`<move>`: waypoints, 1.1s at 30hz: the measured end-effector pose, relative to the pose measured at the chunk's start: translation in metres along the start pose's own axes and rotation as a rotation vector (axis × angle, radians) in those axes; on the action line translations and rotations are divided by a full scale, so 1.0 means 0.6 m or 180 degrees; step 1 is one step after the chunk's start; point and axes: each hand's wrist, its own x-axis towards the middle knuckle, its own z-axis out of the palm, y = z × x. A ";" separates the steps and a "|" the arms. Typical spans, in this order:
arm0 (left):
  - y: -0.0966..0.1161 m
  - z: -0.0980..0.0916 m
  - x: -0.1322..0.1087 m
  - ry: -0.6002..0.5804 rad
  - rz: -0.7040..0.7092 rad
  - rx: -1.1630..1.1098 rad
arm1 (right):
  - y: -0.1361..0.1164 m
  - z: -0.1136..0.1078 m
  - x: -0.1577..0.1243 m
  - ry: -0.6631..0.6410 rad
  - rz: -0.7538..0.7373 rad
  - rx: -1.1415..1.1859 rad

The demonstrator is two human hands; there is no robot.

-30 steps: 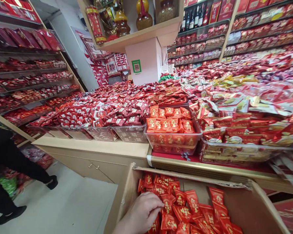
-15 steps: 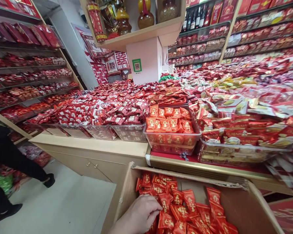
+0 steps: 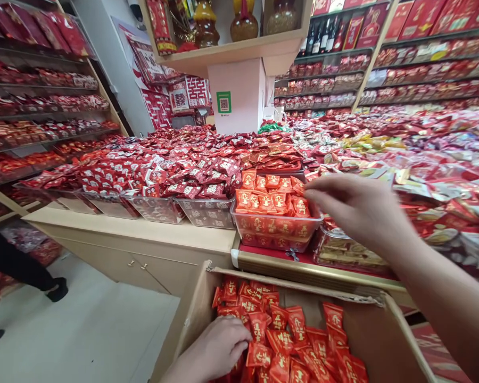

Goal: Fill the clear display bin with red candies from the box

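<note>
My left hand [image 3: 222,343] rests on the red candy packets [image 3: 279,340] in an open cardboard box [image 3: 383,324], its fingers curled against them; whether it holds one is hidden. Over the right rim of a clear plastic bin [image 3: 277,231] reaches my right hand [image 3: 355,205], blurred by motion. Its thumb and fingertips are near the red packets [image 3: 267,201] in that bin's right corner, and I cannot make out anything between them.
Bins of dark red packets [image 3: 207,213] line the beige cabinet [image 3: 143,234] on the left. More packets [image 3: 443,186] are heaped at the right. A person's black-trousered leg [image 3: 16,260] stands at the far left. A shelf [image 3: 239,48] overhangs the display.
My right hand has come into view from the right, reaching to the clear bin. My left hand stays in the box. The view has shifted slightly, and the person's legs sit further left.
</note>
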 end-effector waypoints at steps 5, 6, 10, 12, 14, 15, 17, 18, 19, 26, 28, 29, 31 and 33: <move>-0.003 0.000 -0.001 -0.0084 -0.0070 -0.0047 | 0.014 0.047 0.066 -0.1752 -0.0547 -0.1326; -0.004 0.002 -0.002 -0.0089 -0.0100 -0.0054 | 0.016 0.053 0.077 -0.2110 -0.0563 -0.1471; -0.011 0.008 -0.003 -0.0083 -0.0200 -0.0031 | 0.009 0.061 0.103 -0.2878 -0.0380 -0.1734; -0.013 0.010 -0.003 -0.0112 -0.0222 -0.0012 | 0.000 0.062 0.108 -0.3089 -0.0265 -0.1912; -0.015 0.010 -0.002 -0.0141 -0.0234 -0.0004 | -0.006 0.063 0.111 -0.3235 -0.0190 -0.2065; -0.015 0.010 -0.002 -0.0145 -0.0244 0.0001 | -0.008 0.064 0.112 -0.3285 -0.0182 -0.2101; -0.015 0.009 -0.003 -0.0156 -0.0267 0.0009 | -0.009 0.066 0.113 -0.3356 -0.0214 -0.2105; -0.015 0.009 -0.004 -0.0161 -0.0282 0.0018 | -0.008 0.066 0.113 -0.3378 -0.0236 -0.2090; -0.015 0.009 -0.004 -0.0169 -0.0295 0.0014 | -0.006 0.066 0.113 -0.3397 -0.0255 -0.2065; -0.016 0.011 -0.006 -0.0220 -0.0372 0.0039 | 0.004 0.053 0.116 -0.3438 -0.0090 -0.1901; -0.017 0.012 -0.005 -0.0240 -0.0406 0.0040 | 0.007 0.051 0.116 -0.3463 0.0043 -0.1819; -0.017 0.012 -0.004 -0.0253 -0.0421 0.0025 | 0.010 0.051 0.116 -0.3475 0.0101 -0.1765; -0.018 0.013 -0.004 -0.0270 -0.0469 -0.0042 | 0.016 0.052 0.117 -0.3515 0.0190 -0.1655; -0.018 0.013 -0.004 -0.0286 -0.0540 -0.0154 | 0.021 0.052 0.117 -0.3597 0.0247 -0.1595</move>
